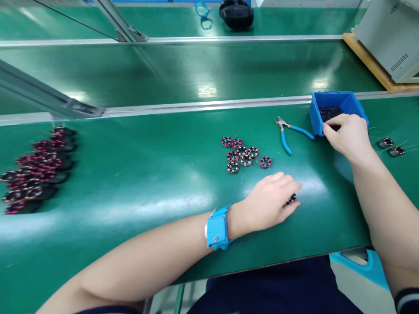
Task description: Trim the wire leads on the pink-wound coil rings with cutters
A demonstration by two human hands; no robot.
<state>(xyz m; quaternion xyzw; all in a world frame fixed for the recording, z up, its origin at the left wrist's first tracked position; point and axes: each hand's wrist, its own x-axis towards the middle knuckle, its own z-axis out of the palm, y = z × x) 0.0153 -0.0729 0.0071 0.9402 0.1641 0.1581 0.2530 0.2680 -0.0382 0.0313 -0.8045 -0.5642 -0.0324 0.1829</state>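
At the far left of the green counter (137,174), slanting rows of wound coils (44,162), blurred, on dark bodies; by their orderly stacking, probably the finished share. In the middle, eight loose coils (242,152) in a small cluster, perhaps left to do. Nearer the front edge, the left hand (271,200), blue strap (218,229) at the wrist, thumb and forefinger pinching a held coil (291,199): apparently the piece in work, so somewhere midway overall. Beyond, blue-handled cutters (282,124), handles apart. Next, the right hand (349,136) at the near wall of a blue bin (316,117) with small dark pieces (329,113) inside, thumb at the rim, fingers partly hidden; impossible to tell whether pinching anything. Farther right, two wired coils (386,142), also dark-bodied, stage unclear. All around, smooth green with glare; an angled metal strut (49,96) at left, a metal rail (196,106) along the back, a black case (236,15) behind, and rightmost a grey cabinet (389,39) on a wooden board (366,61).
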